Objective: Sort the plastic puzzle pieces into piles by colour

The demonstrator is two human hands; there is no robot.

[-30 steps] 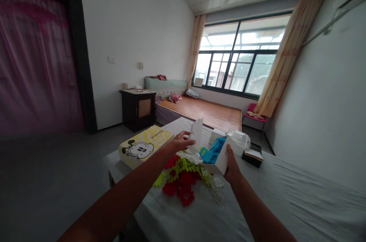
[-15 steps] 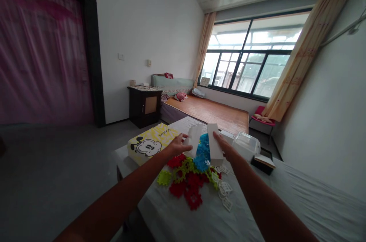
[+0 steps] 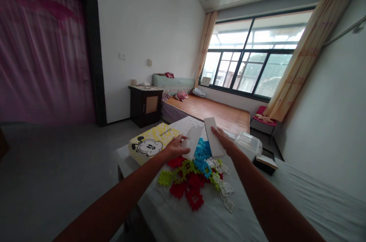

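My left hand (image 3: pixel 175 147) is closed around the edge of a thin white piece (image 3: pixel 195 139), perhaps part of a small box. My right hand (image 3: pixel 225 142) grips a white rectangular box (image 3: pixel 211 129), tilted above the table. A narrow gap separates the two white things. Beneath them lies a heap of blue toothed plastic pieces (image 3: pixel 202 155). Red plastic pieces (image 3: pixel 194 197), lime-green toothed pieces (image 3: pixel 166 178) and white lattice pieces (image 3: pixel 228 188) spread out nearer to me.
On the table's grey cloth (image 3: pixel 217 225), a yellow and white cartoon-dog box (image 3: pixel 150 146) lies left of my hands. To the right stand a clear plastic container (image 3: pixel 247 143) and a black tray (image 3: pixel 268 166). Behind are a bed (image 3: pixel 211 109) and a dark cabinet (image 3: pixel 144 108).
The white box in my right hand has tilted, its top leaning left and its lower end rising off the pieces. The white piece in my left hand has turned slightly.
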